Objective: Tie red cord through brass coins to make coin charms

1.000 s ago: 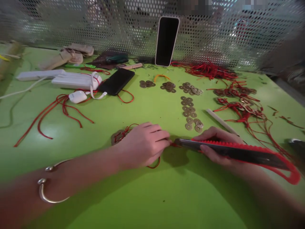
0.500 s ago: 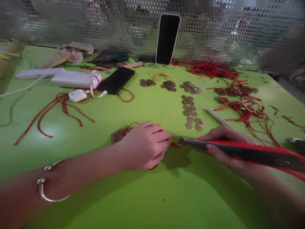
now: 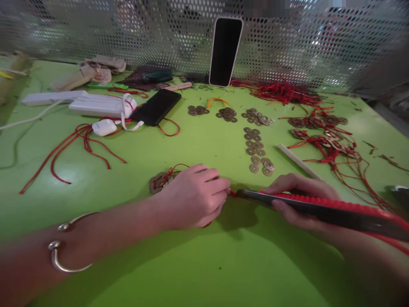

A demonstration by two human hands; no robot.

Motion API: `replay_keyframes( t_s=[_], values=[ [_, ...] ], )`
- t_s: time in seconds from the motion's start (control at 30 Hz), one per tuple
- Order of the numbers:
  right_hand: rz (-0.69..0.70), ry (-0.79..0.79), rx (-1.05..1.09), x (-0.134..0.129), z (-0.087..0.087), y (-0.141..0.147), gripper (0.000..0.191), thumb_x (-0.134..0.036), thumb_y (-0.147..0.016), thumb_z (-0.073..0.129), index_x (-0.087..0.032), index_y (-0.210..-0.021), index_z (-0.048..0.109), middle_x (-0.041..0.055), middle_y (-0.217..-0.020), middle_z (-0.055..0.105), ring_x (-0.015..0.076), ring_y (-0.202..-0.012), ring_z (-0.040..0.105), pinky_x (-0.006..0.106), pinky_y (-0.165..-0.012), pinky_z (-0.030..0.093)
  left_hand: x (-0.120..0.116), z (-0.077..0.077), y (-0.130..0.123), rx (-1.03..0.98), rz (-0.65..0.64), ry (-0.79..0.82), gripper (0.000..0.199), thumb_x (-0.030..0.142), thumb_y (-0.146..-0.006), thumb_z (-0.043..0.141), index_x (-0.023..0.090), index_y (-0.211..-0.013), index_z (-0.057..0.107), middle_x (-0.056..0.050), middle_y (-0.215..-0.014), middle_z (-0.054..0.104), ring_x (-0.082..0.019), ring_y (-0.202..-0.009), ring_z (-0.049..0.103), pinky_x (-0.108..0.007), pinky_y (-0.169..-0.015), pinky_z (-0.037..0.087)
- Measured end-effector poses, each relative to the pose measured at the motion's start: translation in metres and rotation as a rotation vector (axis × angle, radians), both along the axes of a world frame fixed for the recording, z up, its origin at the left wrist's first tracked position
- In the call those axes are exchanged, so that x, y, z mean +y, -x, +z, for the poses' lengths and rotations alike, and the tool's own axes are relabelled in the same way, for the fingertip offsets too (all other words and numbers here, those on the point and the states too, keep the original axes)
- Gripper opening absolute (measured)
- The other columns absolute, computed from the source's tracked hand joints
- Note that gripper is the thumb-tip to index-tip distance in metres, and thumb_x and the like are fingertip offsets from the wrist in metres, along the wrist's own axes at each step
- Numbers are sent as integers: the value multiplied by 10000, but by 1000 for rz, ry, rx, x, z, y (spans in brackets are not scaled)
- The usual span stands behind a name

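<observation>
Red cord (image 3: 233, 194) half hides, pinched in our left hand (image 3: 198, 197); our right hand (image 3: 295, 198) grips a tool (image 3: 338, 215), end cropped.

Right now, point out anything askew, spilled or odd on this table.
The red cords heaped by the perforated screen look tangled, and small scraps litter the table at right, untidy compared with the clustered coins.

Dark tool (image 3: 332, 216) back at red cord (image 3: 233, 194)
</observation>
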State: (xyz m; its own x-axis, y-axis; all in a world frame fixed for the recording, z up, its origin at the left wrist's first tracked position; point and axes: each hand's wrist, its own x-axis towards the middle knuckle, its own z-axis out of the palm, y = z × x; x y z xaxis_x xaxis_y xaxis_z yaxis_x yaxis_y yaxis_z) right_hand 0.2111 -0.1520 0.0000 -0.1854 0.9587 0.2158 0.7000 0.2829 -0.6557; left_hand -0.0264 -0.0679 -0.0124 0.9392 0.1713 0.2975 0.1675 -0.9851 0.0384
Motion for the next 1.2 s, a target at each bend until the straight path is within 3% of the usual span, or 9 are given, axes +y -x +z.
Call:
replay_keyframes(
  t_s=[0.17, 0.57, 0.8, 1.07, 1.2],
  values=[
    [-20, -58, 7, 1, 1, 2, 75, -206, -731, 591, -231, -797, 615, -26, -625, 642, 98, -469, 564, 175, -422, 425, 0, 0, 0, 8, 4, 8, 216, 194, -869, 477, 125, -967, 657, -46, -919, 666, -196, -832, 560, -332, -741, 434],
    [5, -26, 18, -1, 6, 8, 41, -202, -722, 568, -225, -743, 595, -44, -539, 589, 80, -390, 494, 178, -379, 375, -1, 0, -1, 14, 10, 18, 213, 189, -872, 474, 119, -953, 658, -46, -918, 668, -193, -826, 558, -339, -736, 447],
    [-29, 2, -24, 0, -3, 9, 79, -240, -739, 582, -226, -808, 618, -34, -580, 621, 96, -433, 524, 197, -423, 400, -1, -1, 2, -73, 32, 21, 226, 218, -875, 496, 121, -1023, 637, -51, -940, 682, -178, -839, 582, -320, -727, 473],
    [-26, 12, -20, 0, -1, 8, 76, -237, -739, 564, -225, -794, 615, -12, -611, 640, 108, -458, 545, 202, -429, 414, -4, 3, 3, -128, 2, 69, 218, 224, -878, 502, 130, -754, 655, -29, -777, 681, -146, -698, 594, -255, -619, 484],
    [-25, 14, -13, 0, -2, 8, 82, -236, -738, 566, -222, -802, 615, -15, -610, 633, 105, -455, 540, 197, -426, 410, -3, 2, 2, -137, 68, 113, 217, 218, -913, 443, 135, -869, 638, -20, -808, 668, -132, -682, 592, -249, -612, 476]
  ],
)
